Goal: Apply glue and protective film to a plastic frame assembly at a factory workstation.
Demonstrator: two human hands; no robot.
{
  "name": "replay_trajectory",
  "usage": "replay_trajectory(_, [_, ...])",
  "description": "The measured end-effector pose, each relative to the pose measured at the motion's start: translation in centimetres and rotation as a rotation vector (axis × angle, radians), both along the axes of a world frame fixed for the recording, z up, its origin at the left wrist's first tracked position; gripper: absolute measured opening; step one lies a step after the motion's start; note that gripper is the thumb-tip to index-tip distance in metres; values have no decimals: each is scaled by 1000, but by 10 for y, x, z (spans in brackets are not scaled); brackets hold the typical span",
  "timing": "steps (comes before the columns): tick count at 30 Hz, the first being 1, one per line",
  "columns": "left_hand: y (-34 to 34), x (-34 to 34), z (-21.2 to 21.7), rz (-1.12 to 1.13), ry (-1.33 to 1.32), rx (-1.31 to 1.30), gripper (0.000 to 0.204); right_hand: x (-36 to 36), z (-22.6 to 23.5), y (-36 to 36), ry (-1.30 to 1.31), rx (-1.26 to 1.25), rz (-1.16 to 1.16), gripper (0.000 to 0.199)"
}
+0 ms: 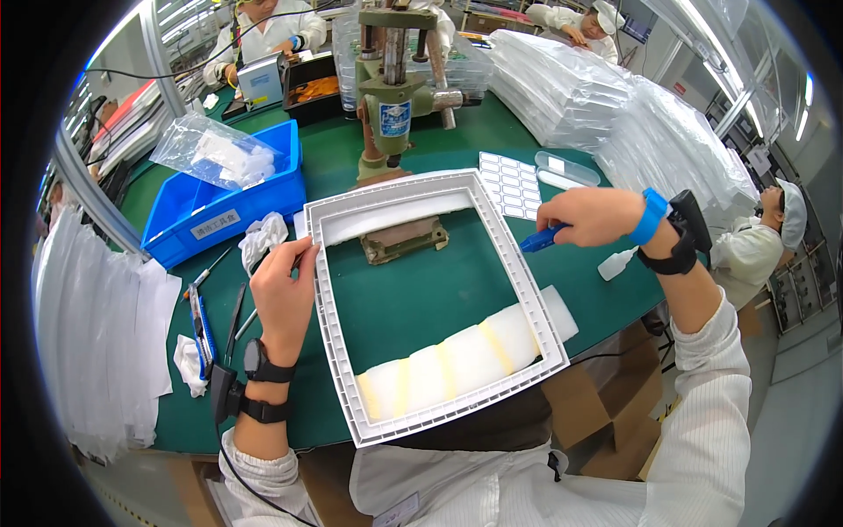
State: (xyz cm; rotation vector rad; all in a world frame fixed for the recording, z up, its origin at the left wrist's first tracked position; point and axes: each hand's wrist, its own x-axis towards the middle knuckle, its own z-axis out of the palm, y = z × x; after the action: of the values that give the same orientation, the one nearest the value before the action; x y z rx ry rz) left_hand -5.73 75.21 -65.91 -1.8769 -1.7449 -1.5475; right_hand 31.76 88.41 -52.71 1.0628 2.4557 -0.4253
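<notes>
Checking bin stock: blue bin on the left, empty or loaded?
Loaded. The blue bin holds a clear plastic bag of white parts that sticks up over its rim; what lies beneath the bag cannot be told.

The left hand [283, 290] is raised, fingers curled in a grip, wrist bent back. The right hand [590, 216] reaches leftward, fingers closed, forearm angled up from the lower right.

A large white ribbed frame [518, 290] is laid flat on the green bench [395, 299], its near edge overhanging. White foam strips are seen inside both ends. A blue tool [537, 238] is held at its right rim.
</notes>
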Motion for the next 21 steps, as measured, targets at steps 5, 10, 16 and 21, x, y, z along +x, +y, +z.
replay_trajectory(5, [2,1,-3,3,5,-15,10,14,-19,0,-45,-72,-83,29])
replay_trajectory(10, [2,2,-5,-13,-6,-22,9,19,-28,4,-4,-137,-96,29])
replay_trajectory(16, [0,3,0,-10,8,30,9,1,-11,5,163,-1,-105,32])
replay_trajectory(21, [0,1,-3,-16,-4,29,8,-79,-27,-14,676,-499,-460,37])
